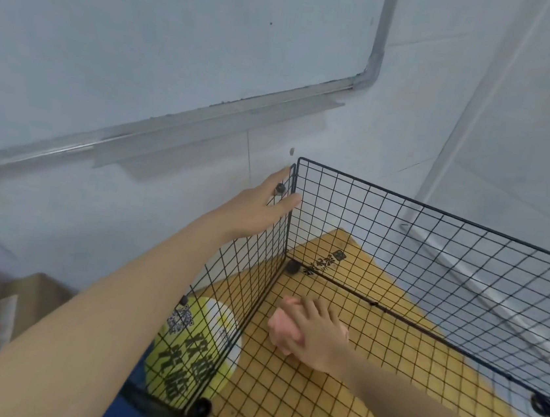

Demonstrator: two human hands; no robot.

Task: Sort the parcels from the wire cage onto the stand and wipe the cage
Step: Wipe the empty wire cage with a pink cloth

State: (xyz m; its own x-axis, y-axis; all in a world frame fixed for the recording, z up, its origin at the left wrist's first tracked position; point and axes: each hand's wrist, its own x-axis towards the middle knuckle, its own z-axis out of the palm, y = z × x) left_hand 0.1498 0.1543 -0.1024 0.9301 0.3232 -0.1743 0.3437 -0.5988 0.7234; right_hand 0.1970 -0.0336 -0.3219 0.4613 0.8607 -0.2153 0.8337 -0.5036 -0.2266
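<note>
Wire cage [432, 260] took up the right half of the view, black mesh panels open at the top, set in the room corner against a pale tiled wall [360, 142]. No parcels showed inside it; the mesh floor [295, 406] lay bare over a yellow-brown board printed with dark characters. Judged the sorting done and the wipe in hand. The stand was not in view.

Whiteboard [149, 39] with a metal ledge hung on the wall above and left. A brown cardboard box [29, 304] sat low at left, outside the cage. A round green-and-white sign [196, 346] lay outside too, seen through the left panel.

Left hand [260, 206] lay flat and unclenched against the outside of the left panel near its top far corner, fingers [288, 203] touching the wire, grasping nothing, seemingly steadying the cage.

Right hand [317, 336] was down inside, closed around a pink cloth [284, 329] bunched and pressed on the mesh floor.

Key relation: the cloth sat near the left panel, about midway along it. Unwiped floor ran ahead toward the far corner and, the larger share, off to the right of the hand. The right hand was the only one inside and so nearer; judged the next stroke would run rightward or forward along the wires
</note>
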